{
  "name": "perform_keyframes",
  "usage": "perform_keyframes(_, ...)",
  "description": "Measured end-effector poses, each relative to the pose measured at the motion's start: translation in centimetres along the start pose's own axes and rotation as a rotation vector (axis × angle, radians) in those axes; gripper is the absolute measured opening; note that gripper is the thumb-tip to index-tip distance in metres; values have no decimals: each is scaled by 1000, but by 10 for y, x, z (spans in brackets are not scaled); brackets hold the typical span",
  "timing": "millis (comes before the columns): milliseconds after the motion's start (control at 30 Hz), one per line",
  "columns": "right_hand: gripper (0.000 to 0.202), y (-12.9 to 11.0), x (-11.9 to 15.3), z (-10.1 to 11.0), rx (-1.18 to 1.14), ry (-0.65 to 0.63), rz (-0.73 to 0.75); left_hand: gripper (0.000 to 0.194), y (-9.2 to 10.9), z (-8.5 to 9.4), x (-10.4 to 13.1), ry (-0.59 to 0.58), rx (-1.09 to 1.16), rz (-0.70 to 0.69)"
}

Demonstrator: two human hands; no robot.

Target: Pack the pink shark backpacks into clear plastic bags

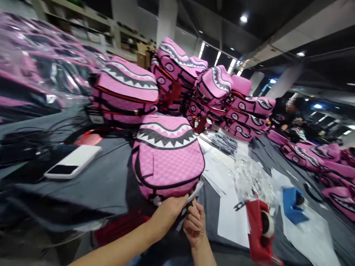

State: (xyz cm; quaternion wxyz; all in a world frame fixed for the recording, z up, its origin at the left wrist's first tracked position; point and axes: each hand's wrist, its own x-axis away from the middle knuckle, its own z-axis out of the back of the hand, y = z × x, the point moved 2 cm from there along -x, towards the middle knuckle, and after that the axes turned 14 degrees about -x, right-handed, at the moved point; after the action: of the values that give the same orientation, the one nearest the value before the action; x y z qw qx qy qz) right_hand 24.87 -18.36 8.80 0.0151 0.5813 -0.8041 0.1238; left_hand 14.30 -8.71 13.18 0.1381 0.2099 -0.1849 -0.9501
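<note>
A pink checkered backpack (174, 162) with a black and white shark-tooth band lies at the middle of the dark cloth-covered table (111, 162). At its lower right end, my left hand (169, 212) pinches a pale, thin strip (196, 190) that looks like wrap or a strap end. Just right of it, my right hand (194, 223) has its fingers curled together close below the strip. What sits between the right fingertips is too small to make out.
Stacked pink backpacks (124, 92) stand behind. A white device (73, 162) lies left. To the right are papers (233, 218), clear plastic (253, 177), a red tape dispenser (259, 232) and a blue one (294, 205). A person (291, 114) is in the far right background.
</note>
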Motion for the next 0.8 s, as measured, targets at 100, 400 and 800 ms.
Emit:
perform_keyframes(100,42,-5,13,4,68,-14,-46,56,-1,-4,23,213,-404,-274)
perform_keyframes(400,57,-28,8,-6,607,314,171,55,-80,60,73,463,-689,-266)
perform_keyframes(800,50,-49,-40,-16,752,315,223,40,-37,71,57,480,-659,-198)
